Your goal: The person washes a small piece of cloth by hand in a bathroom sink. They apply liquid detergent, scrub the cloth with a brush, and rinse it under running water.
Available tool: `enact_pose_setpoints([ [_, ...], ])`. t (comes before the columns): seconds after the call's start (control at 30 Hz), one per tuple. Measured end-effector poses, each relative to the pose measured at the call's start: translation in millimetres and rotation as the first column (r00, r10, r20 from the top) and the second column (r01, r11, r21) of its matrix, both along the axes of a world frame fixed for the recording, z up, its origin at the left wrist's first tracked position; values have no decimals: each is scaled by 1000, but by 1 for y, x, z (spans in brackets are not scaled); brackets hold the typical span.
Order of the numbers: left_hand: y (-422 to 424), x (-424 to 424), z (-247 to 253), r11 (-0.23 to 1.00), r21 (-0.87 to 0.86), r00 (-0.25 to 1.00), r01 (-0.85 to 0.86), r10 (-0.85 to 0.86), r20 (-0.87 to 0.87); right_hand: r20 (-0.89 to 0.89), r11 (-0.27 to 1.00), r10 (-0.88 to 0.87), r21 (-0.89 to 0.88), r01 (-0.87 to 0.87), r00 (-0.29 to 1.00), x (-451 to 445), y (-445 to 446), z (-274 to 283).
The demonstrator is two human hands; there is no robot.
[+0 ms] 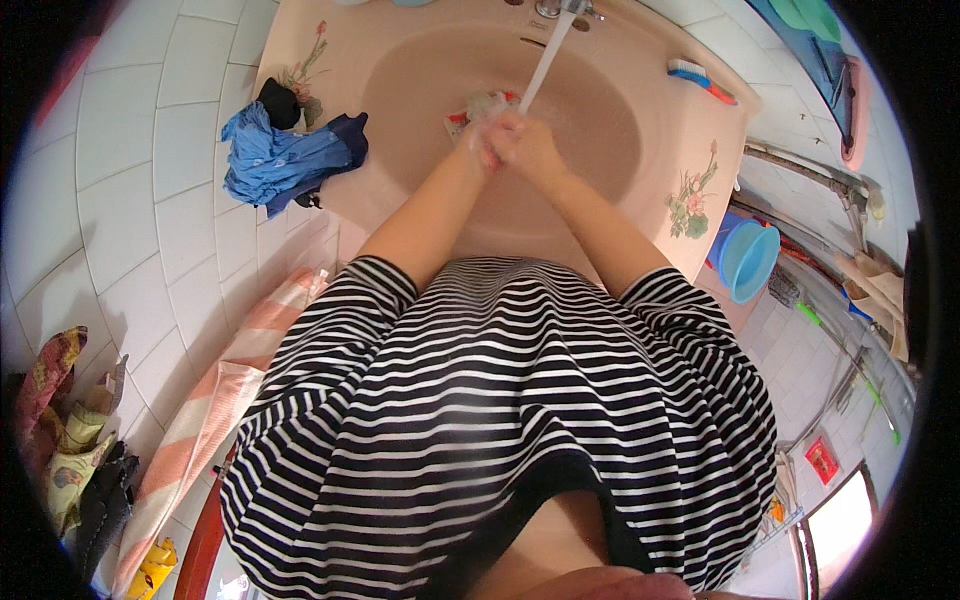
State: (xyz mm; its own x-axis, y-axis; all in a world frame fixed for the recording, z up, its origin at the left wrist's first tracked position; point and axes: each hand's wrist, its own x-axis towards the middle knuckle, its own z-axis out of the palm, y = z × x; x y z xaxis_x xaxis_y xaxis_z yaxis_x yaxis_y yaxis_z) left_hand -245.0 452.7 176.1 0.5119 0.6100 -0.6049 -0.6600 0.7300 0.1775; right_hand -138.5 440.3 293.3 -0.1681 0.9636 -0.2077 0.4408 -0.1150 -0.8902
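Water runs from the metal faucet [574,7] into the pink oval sink basin [600,142]. Under the stream, my left hand [480,142] and my right hand [521,139] are close together over the basin, wet and partly blurred. A wet white cloth with red parts [491,105] lies at and just beyond my fingers; whether either hand grips it cannot be told. Blue and navy crumpled cloth [281,154] hangs over the sink's left rim, with a black piece of cloth [278,103] against it.
A scrub brush with white bristles [701,80] lies on the sink's right ledge. Blue plastic basins [750,259] stand low at the right. A striped pink and white towel [217,405] hangs at the left by the tiled wall [116,112].
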Motion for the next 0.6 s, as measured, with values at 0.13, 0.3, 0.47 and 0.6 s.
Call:
enact_pose_setpoints([
  [0.13,5,7,44,987,-107,992,120,-124,-34,373,997,-52,-36,71,926,-3,-6,-14],
  [0.3,-2,31,50,942,-234,971,-240,232,-62,320,972,-233,63,225,918,6,11,-17],
  [0.47,-8,5,48,965,-261,992,24,-56,-117,244,980,-199,31,198,949,-19,-34,7],
  [0.6,-8,38,36,964,-180,964,-197,157,-215,388,953,-265,-31,300,883,7,12,-11],
])
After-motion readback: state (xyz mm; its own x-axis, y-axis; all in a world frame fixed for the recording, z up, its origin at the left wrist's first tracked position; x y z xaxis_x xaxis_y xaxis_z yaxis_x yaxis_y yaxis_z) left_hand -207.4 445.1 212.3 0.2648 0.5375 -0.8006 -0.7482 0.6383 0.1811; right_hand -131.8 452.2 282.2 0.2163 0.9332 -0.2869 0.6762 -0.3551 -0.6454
